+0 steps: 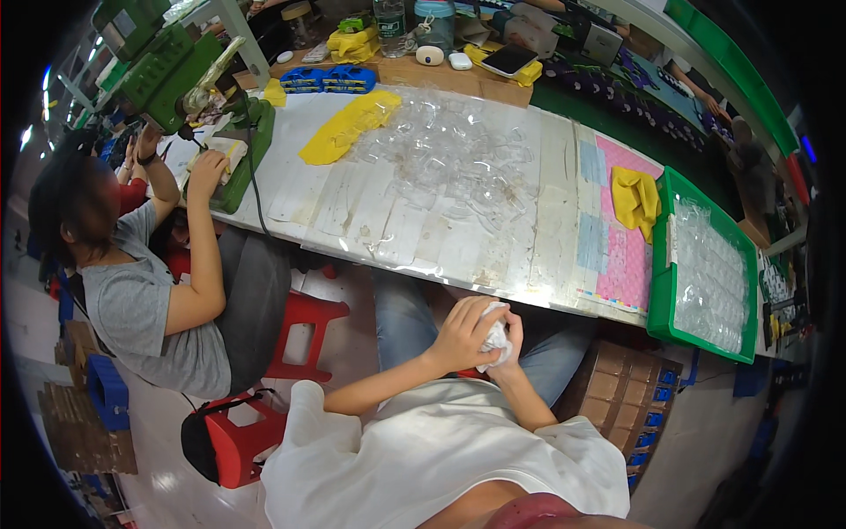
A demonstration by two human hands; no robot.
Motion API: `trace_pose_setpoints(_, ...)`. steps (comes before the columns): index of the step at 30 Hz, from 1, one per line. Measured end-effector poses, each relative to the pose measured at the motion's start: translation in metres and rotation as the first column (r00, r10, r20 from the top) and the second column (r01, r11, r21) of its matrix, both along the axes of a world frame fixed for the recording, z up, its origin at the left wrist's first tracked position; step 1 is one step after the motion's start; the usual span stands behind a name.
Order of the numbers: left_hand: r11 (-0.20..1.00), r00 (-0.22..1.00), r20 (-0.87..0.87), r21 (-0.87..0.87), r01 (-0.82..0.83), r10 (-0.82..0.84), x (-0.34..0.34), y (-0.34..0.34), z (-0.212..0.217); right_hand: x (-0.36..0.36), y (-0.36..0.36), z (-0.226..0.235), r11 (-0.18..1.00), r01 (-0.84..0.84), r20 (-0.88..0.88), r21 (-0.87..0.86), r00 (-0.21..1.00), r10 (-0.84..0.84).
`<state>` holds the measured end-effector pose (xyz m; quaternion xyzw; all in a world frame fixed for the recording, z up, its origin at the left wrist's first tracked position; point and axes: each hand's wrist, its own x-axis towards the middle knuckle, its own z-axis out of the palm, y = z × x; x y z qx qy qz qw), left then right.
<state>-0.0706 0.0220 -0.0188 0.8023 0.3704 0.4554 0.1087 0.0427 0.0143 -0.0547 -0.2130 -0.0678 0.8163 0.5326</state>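
Over my lap, just in front of the table edge, both hands are closed around a crumpled white wad (496,337); whether it is cloth or tissue I cannot tell. My left hand (460,339) covers it from the left with curled fingers. On its other side, my right hand (513,342) presses against it, partly hidden behind it. Anything wrapped inside the wad is out of sight. Beyond the hands, a loose heap of clear plastic pieces (458,163) lies across the white worktable (344,225).
A green tray (659,291) of clear plastic pieces stands at the right, near a yellow cloth (634,201). Another yellow cloth (348,128) lies beside the heap. At left a co-worker (150,309) sits at a green press (159,75). A phone (509,60) rests on the back ledge.
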Motion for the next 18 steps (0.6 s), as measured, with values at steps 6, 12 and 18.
trace_pose_setpoints(6,0.930,0.970,0.060,-0.278,0.242,-0.234,-0.001,0.008,-0.063,0.004,-0.026,-0.056,0.990,-0.053,0.377,-0.128,0.921,0.098)
trace_pose_setpoints(12,0.987,0.910,-0.411,-0.116,-0.115,0.058,0.018,0.068,-0.182,0.034,-0.042,-0.113,0.964,-0.254,0.685,-0.084,0.688,0.241)
trace_pose_setpoints(18,0.990,0.925,-0.380,-0.129,-0.048,-0.005,0.025,0.135,-0.172,0.035,-0.049,-0.104,0.932,-0.361,0.738,0.027,0.636,0.225)
